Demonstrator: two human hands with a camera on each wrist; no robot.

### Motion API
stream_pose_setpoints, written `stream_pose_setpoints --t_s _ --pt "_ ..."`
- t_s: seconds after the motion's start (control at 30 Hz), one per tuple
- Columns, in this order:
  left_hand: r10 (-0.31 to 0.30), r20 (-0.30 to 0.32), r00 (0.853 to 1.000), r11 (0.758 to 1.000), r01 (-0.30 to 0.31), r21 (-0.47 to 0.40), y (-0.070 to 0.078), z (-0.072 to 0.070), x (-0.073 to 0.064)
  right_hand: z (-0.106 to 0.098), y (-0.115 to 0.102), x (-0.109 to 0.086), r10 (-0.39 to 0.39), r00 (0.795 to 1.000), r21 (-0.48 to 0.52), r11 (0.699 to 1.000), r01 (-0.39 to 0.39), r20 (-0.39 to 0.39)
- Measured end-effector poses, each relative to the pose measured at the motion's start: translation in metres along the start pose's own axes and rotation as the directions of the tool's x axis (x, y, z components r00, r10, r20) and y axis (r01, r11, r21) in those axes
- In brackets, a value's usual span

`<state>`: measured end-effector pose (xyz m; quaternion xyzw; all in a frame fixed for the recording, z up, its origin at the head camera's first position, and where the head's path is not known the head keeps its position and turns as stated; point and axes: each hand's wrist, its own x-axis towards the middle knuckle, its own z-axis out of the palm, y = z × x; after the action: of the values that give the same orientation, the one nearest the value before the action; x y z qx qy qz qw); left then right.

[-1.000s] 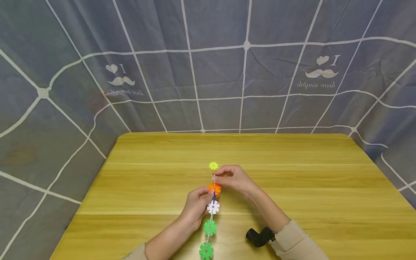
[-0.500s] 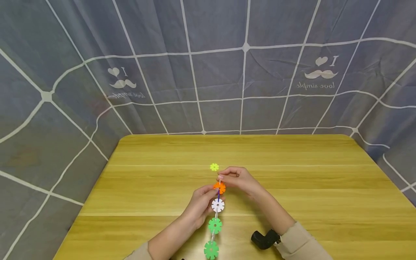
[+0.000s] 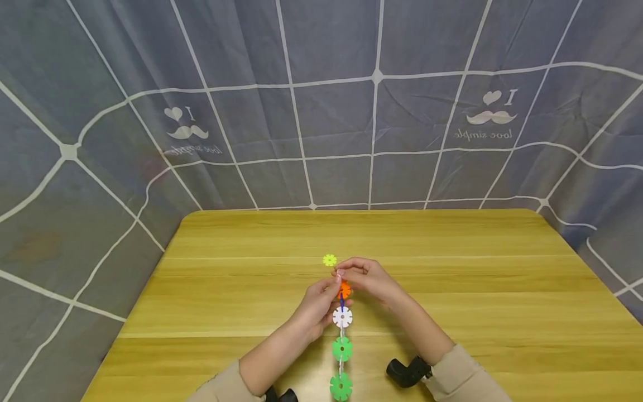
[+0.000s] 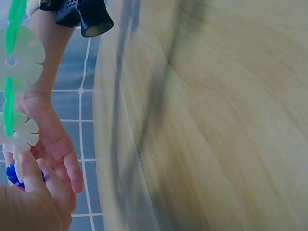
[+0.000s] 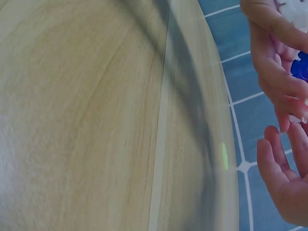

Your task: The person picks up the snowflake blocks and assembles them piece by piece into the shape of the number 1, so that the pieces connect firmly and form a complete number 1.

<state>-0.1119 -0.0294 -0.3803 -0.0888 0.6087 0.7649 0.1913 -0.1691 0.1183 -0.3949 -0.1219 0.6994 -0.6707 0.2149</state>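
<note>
In the head view a chain of slotted snowflake discs runs toward the person, held above the table. It has green discs [image 3: 342, 349], a white disc [image 3: 342, 317] and an orange disc [image 3: 345, 291], linked by others seen edge-on. A blue disc [image 5: 301, 69] shows between the fingers in the right wrist view. My left hand [image 3: 317, 307] grips the chain's far end near the orange disc, which it partly hides. My right hand [image 3: 373, 280] pinches a pale disc just beyond the orange one, its fingertips close to my left thumb. Most of that pale disc is hidden.
A yellow-green disc [image 3: 329, 260] lies on the wooden table [image 3: 452, 251] just beyond my hands. Black wrist cameras [image 3: 408, 372] sit by both sleeves. A grey curtain [image 3: 336, 123] with white lines stands behind the table and along its sides.
My left hand and the chain have shifted right. The left thumb has moved up from the orange disc toward the right fingertips. The right hand keeps its pinch and has moved only slightly.
</note>
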Motion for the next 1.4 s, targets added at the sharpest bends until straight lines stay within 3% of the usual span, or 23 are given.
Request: stream_pose_setpoints --t_s 0.43,0.83,1.13,1.3,1.4 --pt "-0.012 -0.018 1.000 1.000 0.012 0.010 -0.001 -0.003 0.003 -0.007 0.004 0.002 -0.020 0.998 0.109 0.994 0.014 0.052" --pt "0.018 -0.042 0.999 0.996 -0.015 0.092 0.000 -0.016 0.003 -0.020 0.011 0.019 0.070 0.998 0.124 0.990 -0.070 0.004" --pt "-0.001 -0.082 0.997 0.998 0.006 0.069 0.000 -0.021 0.012 -0.015 0.020 0.048 0.110 0.982 -0.063 0.991 -0.120 -0.152" --pt "-0.002 -0.088 0.996 0.998 0.008 0.065 0.000 -0.024 0.014 -0.010 0.024 0.069 0.061 0.972 -0.194 0.975 -0.107 -0.228" --pt "-0.003 -0.089 0.996 0.998 0.008 0.060 0.001 -0.025 0.015 -0.006 0.026 0.079 0.010 0.968 -0.314 0.945 -0.091 -0.252"
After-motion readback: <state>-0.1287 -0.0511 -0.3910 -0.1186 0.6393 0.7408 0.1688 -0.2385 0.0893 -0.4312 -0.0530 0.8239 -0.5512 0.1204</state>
